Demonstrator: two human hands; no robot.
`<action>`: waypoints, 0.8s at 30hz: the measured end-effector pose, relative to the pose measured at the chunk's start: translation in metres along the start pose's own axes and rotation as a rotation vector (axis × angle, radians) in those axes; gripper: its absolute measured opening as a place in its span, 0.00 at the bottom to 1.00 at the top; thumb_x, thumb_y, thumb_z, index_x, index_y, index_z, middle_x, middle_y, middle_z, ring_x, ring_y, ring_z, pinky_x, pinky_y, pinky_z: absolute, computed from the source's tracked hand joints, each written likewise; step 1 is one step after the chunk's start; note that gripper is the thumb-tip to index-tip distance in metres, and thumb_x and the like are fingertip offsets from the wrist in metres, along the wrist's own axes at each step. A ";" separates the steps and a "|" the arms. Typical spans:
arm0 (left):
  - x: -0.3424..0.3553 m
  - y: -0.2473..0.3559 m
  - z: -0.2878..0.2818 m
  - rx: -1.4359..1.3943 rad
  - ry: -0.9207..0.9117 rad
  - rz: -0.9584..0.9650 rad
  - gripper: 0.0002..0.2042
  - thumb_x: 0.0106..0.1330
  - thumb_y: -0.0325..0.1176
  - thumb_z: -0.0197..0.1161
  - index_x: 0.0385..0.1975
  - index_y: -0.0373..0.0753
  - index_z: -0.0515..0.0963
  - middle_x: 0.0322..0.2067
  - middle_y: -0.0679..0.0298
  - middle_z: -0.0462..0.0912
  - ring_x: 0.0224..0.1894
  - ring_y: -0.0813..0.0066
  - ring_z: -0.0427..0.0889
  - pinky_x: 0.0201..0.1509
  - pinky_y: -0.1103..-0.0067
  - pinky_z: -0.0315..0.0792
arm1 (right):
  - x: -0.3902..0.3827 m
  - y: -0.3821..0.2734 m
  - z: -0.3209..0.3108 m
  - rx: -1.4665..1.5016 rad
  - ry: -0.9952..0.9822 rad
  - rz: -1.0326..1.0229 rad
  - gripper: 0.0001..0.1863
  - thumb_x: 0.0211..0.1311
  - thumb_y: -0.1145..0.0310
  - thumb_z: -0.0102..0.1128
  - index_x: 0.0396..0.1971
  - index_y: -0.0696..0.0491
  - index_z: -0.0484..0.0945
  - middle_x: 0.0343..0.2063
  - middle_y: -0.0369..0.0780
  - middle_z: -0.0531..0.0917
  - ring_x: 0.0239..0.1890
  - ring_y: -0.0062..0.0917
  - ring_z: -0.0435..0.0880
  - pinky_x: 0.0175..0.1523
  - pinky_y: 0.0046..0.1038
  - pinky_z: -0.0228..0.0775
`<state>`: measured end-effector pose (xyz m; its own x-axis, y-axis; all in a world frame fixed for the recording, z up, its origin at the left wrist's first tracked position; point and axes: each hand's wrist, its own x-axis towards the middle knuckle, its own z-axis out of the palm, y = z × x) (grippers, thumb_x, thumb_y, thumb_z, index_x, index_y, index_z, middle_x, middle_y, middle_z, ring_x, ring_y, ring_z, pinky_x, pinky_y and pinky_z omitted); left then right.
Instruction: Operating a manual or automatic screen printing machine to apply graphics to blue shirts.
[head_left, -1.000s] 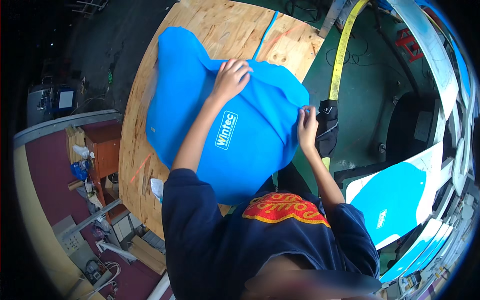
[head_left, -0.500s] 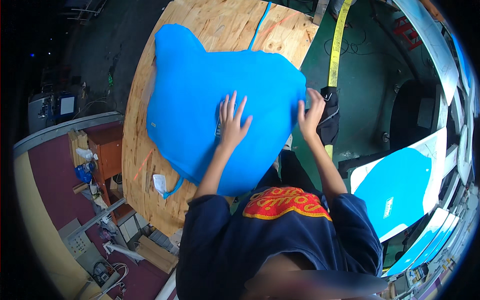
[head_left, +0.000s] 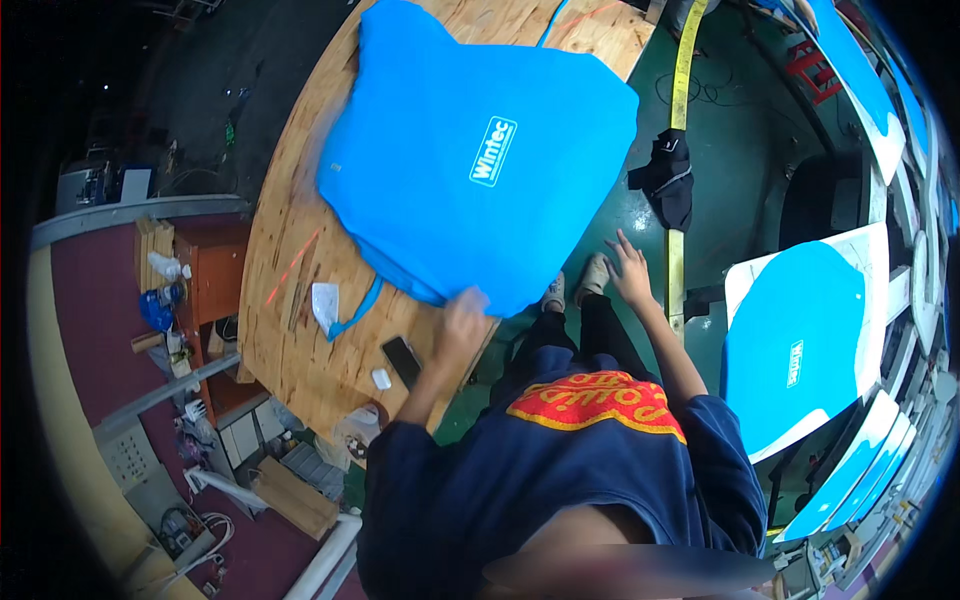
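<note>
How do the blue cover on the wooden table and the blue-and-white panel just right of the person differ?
The blue cover lies on the wooden table; the blue-and-white panel is apart from it, to the right.
The blue cover is blue right to its edges; the blue-and-white panel has white margins.
The left hand is at the blue cover's near edge; neither of the hands is at the blue-and-white panel.
Both are largely blue, with a white label.

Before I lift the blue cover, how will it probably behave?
The blue cover seems floppy: its lower edge crumples near the left hand. It may be light, looking like cloth. The blue cord emerging from beneath could drag.
</note>
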<state>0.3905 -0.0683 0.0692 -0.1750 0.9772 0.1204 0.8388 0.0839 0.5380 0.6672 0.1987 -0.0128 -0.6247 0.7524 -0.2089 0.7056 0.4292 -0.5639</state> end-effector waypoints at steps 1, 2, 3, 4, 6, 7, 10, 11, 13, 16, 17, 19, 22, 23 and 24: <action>0.031 0.003 -0.017 0.087 0.129 -0.092 0.18 0.62 0.28 0.56 0.54 0.39 0.73 0.58 0.51 0.71 0.57 0.52 0.71 0.61 0.64 0.64 | -0.020 0.003 -0.006 0.003 0.038 -0.026 0.20 0.64 0.64 0.54 0.56 0.48 0.71 0.64 0.45 0.65 0.61 0.42 0.69 0.64 0.45 0.60; 0.049 -0.002 -0.032 0.157 0.205 -0.158 0.18 0.63 0.29 0.55 0.55 0.40 0.72 0.57 0.52 0.71 0.58 0.52 0.70 0.62 0.64 0.63 | -0.037 0.003 -0.009 0.010 0.039 -0.035 0.20 0.64 0.64 0.54 0.56 0.48 0.71 0.64 0.45 0.65 0.61 0.42 0.69 0.64 0.45 0.60; 0.059 -0.009 -0.043 0.223 0.280 -0.220 0.18 0.64 0.29 0.54 0.55 0.40 0.72 0.57 0.52 0.71 0.58 0.52 0.70 0.62 0.63 0.62 | -0.055 0.006 -0.013 0.088 0.030 -0.030 0.19 0.64 0.65 0.54 0.55 0.48 0.72 0.62 0.46 0.68 0.59 0.43 0.71 0.62 0.43 0.63; 0.049 -0.028 -0.056 0.274 0.180 -0.212 0.18 0.64 0.30 0.54 0.56 0.40 0.71 0.57 0.53 0.71 0.58 0.53 0.70 0.61 0.63 0.63 | -0.071 0.003 -0.014 0.174 0.016 -0.040 0.18 0.64 0.67 0.54 0.55 0.48 0.72 0.59 0.46 0.70 0.57 0.44 0.73 0.59 0.41 0.66; 0.031 -0.055 -0.067 0.415 0.040 -0.189 0.17 0.64 0.33 0.55 0.54 0.41 0.73 0.54 0.57 0.74 0.55 0.56 0.72 0.57 0.63 0.66 | -0.108 0.010 -0.025 0.214 0.049 -0.055 0.18 0.64 0.70 0.55 0.54 0.51 0.72 0.55 0.47 0.73 0.55 0.45 0.74 0.56 0.39 0.69; 0.007 -0.071 -0.075 0.521 0.073 -0.236 0.13 0.65 0.35 0.55 0.47 0.42 0.76 0.49 0.58 0.77 0.52 0.59 0.75 0.53 0.64 0.68 | -0.125 0.007 -0.031 0.291 0.018 -0.041 0.17 0.64 0.70 0.54 0.53 0.53 0.73 0.54 0.47 0.74 0.55 0.45 0.74 0.58 0.38 0.68; -0.032 -0.073 -0.083 0.411 -0.015 -0.770 0.09 0.66 0.37 0.54 0.40 0.42 0.76 0.41 0.58 0.80 0.46 0.56 0.77 0.49 0.65 0.69 | -0.185 0.019 -0.070 0.382 0.100 -0.005 0.13 0.65 0.71 0.53 0.48 0.55 0.76 0.48 0.45 0.79 0.53 0.42 0.77 0.55 0.34 0.69; -0.038 -0.068 -0.083 0.468 -0.111 -0.891 0.09 0.66 0.37 0.54 0.38 0.42 0.76 0.39 0.58 0.80 0.45 0.55 0.77 0.48 0.66 0.70 | -0.207 0.026 -0.086 0.449 0.120 0.139 0.12 0.65 0.72 0.53 0.46 0.55 0.77 0.46 0.45 0.80 0.49 0.40 0.80 0.53 0.33 0.70; -0.041 -0.047 -0.071 0.522 -0.046 -0.725 0.09 0.66 0.37 0.54 0.39 0.42 0.76 0.41 0.58 0.79 0.46 0.55 0.76 0.49 0.65 0.69 | -0.255 0.068 -0.121 0.348 0.337 0.188 0.10 0.66 0.73 0.52 0.43 0.56 0.79 0.40 0.46 0.83 0.44 0.38 0.82 0.50 0.32 0.72; 0.005 0.040 -0.016 0.541 0.071 -0.371 0.11 0.65 0.37 0.55 0.42 0.40 0.76 0.44 0.57 0.77 0.48 0.55 0.74 0.51 0.64 0.67 | -0.342 0.184 -0.173 0.243 0.772 0.452 0.11 0.68 0.72 0.50 0.44 0.59 0.79 0.39 0.46 0.83 0.43 0.32 0.82 0.50 0.31 0.71; 0.028 0.084 0.007 0.528 0.148 -0.224 0.12 0.64 0.37 0.56 0.43 0.39 0.76 0.45 0.56 0.76 0.49 0.54 0.73 0.52 0.63 0.66 | -0.368 0.223 -0.195 0.221 0.932 0.559 0.12 0.69 0.71 0.50 0.45 0.60 0.79 0.40 0.45 0.83 0.44 0.30 0.82 0.50 0.30 0.71; 0.064 0.168 0.059 0.425 0.130 0.001 0.15 0.62 0.34 0.57 0.48 0.37 0.74 0.49 0.53 0.73 0.52 0.52 0.70 0.56 0.62 0.63 | -0.413 0.295 -0.233 0.169 1.182 0.649 0.13 0.71 0.68 0.49 0.47 0.59 0.78 0.43 0.44 0.83 0.46 0.28 0.81 0.51 0.29 0.72; 0.132 0.329 0.197 0.113 -0.062 0.399 0.22 0.58 0.33 0.60 0.54 0.41 0.72 0.56 0.54 0.70 0.57 0.49 0.70 0.60 0.59 0.63 | -0.521 0.454 -0.253 0.075 1.393 0.817 0.15 0.67 0.68 0.51 0.49 0.59 0.76 0.47 0.46 0.80 0.52 0.35 0.78 0.58 0.33 0.67; 0.149 0.383 0.235 0.096 -0.110 0.509 0.23 0.58 0.33 0.60 0.56 0.41 0.70 0.58 0.54 0.68 0.60 0.49 0.67 0.62 0.58 0.61 | -0.544 0.487 -0.257 -0.002 1.351 0.955 0.17 0.65 0.65 0.54 0.49 0.59 0.75 0.46 0.47 0.79 0.51 0.38 0.76 0.59 0.35 0.65; 0.164 0.432 0.271 0.087 -0.171 0.617 0.25 0.60 0.35 0.60 0.59 0.42 0.68 0.62 0.54 0.64 0.64 0.49 0.62 0.65 0.56 0.56 | -0.559 0.516 -0.258 0.002 1.382 1.124 0.19 0.64 0.61 0.56 0.48 0.59 0.76 0.45 0.48 0.78 0.49 0.40 0.77 0.57 0.35 0.66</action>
<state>0.8641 0.1810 0.0957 0.4314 0.8674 0.2479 0.7989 -0.4950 0.3418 1.4669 0.1286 0.0190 0.8203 0.4864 0.3008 0.5523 -0.5372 -0.6375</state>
